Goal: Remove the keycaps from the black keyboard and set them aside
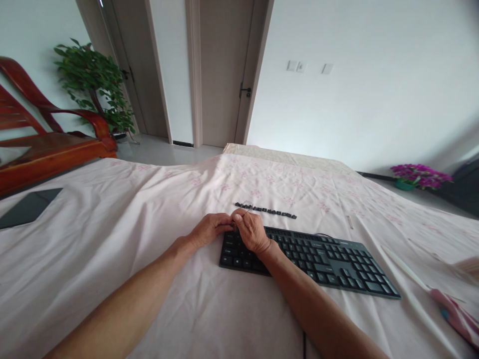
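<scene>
A black keyboard (318,257) lies slightly aslant on the cloth in front of me. Over its upper left corner my two hands meet. My right hand (251,230) is closed around a thin wire tool (247,205) that looks like a keycap puller; its wire end sticks up past the thumb. Pinched together beside it, the fingers of my left hand (211,228) touch the keyboard's top left edge, and what they hold is hidden. Just beyond the hands lies a row of loose black keycaps (275,212).
A pale flowered cloth (168,299) covers the surface in loose folds. At the far left rests a dark flat panel (28,207); at the right, a pink item (454,311). A short pale stick (350,222) lies behind the keyboard. A wooden armchair (56,144) stands left.
</scene>
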Tool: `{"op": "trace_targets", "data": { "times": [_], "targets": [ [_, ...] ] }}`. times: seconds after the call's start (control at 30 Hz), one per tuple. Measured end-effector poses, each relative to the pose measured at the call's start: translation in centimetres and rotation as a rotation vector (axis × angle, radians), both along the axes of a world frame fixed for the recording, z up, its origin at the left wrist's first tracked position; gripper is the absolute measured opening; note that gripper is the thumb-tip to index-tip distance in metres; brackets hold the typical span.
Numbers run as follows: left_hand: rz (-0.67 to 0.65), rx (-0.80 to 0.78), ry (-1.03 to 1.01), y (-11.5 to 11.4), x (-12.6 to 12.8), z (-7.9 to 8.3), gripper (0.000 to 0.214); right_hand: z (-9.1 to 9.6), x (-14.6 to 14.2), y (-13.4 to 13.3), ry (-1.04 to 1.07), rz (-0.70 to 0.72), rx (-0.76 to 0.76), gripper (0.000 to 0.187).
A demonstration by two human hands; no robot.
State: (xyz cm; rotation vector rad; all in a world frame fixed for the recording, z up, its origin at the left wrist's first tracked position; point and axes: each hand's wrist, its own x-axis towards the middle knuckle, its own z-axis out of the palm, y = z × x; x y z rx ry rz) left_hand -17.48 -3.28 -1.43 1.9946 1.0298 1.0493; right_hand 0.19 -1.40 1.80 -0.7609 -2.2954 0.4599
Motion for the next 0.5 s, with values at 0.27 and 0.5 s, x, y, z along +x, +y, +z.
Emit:
{"op": "trace_targets", "data": {
  "times": [0.27,0.5],
  "targets": [
    [0.092,-0.170,-0.203,-0.45,-0.34,0.63,0.032,0.07,-0.20,-0.01,-0.022,-0.116,0.005,0.035],
    [0.113,-0.199,-0.189,-0.58,-0.52,0.60,0.029,0.27,-0.34,-0.31,-0.117,-0.106,0.062,0.034]
  ]
}}
